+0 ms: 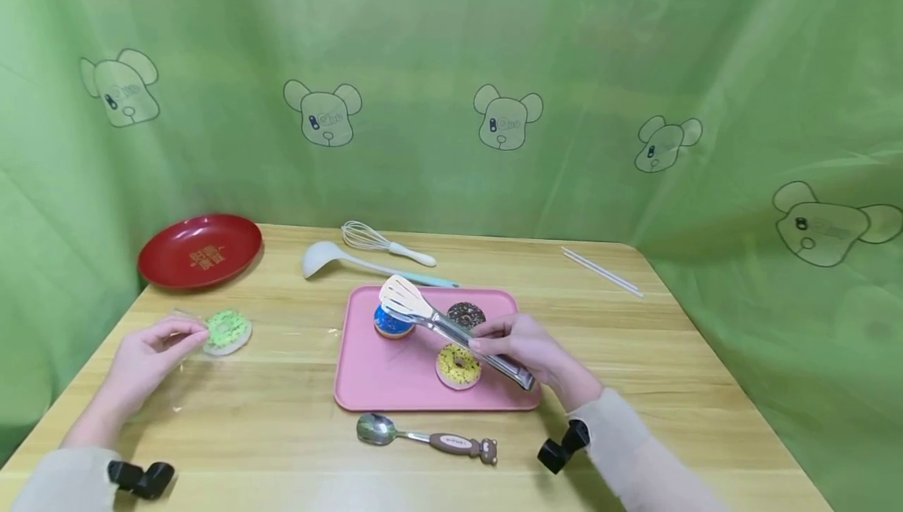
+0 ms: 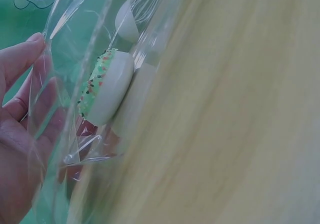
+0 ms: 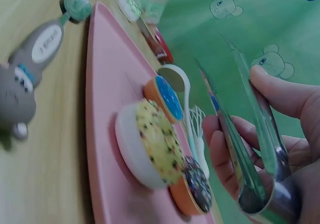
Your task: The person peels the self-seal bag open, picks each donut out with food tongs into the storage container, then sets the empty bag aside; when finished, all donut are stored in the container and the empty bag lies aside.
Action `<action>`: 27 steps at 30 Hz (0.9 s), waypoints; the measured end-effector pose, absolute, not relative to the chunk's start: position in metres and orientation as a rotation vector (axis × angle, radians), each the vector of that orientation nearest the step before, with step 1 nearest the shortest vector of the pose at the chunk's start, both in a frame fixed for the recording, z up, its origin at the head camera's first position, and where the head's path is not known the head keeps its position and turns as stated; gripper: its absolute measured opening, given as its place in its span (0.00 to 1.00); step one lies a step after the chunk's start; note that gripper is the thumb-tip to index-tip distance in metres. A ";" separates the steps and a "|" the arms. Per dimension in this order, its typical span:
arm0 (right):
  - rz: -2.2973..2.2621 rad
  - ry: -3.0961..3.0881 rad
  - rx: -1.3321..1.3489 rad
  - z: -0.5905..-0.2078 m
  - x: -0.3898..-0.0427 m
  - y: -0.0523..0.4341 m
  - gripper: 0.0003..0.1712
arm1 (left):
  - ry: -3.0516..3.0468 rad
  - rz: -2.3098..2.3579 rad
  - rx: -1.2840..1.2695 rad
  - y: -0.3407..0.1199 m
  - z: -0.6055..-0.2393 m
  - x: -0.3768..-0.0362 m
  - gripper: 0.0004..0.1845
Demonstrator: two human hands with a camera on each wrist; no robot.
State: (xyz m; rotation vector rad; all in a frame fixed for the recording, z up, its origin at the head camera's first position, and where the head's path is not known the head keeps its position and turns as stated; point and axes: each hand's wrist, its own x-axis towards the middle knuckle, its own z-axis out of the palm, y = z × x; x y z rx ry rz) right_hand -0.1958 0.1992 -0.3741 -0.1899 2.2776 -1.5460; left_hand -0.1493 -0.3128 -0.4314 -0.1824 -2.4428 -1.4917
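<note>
My left hand [image 1: 151, 351] pinches the edge of a clear plastic bag [image 2: 90, 151] at the table's left side. A toy donut with green icing [image 1: 227, 330] shows through the plastic, just beyond the fingertips. My right hand [image 1: 532, 355] holds metal tongs [image 1: 451, 329] with white slotted heads, their two arms spread apart in the right wrist view. The tongs hang over a pink tray [image 1: 381, 388], with nothing gripped between the heads. On that tray lie a blue donut [image 1: 392, 325], a yellow sprinkled donut [image 1: 450, 375] and a dark chocolate donut [image 1: 466, 313], partly behind the tongs.
A spoon [image 1: 451, 443] with a brown bear handle lies in front of the tray. Behind it are a ladle [image 1: 320, 256] and a whisk [image 1: 411, 252]. A red plate [image 1: 240, 236] sits at the back left, thin white sticks [image 1: 602, 271] at the back right. Green curtain [image 1: 423, 183] surrounds the table.
</note>
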 end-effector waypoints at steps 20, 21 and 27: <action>-1.440 2.263 -0.323 -0.387 -0.195 0.123 0.18 | -2.434 -1.517 -0.173 -0.313 -0.430 -0.150 0.13; -1.422 2.276 -0.320 -0.388 -0.195 0.119 0.18 | -2.432 -1.520 -0.173 -0.314 -0.430 -0.150 0.13; -1.358 2.305 -0.287 -0.390 -0.198 0.092 0.16 | -2.418 -1.525 -0.173 -0.316 -0.432 -0.150 0.13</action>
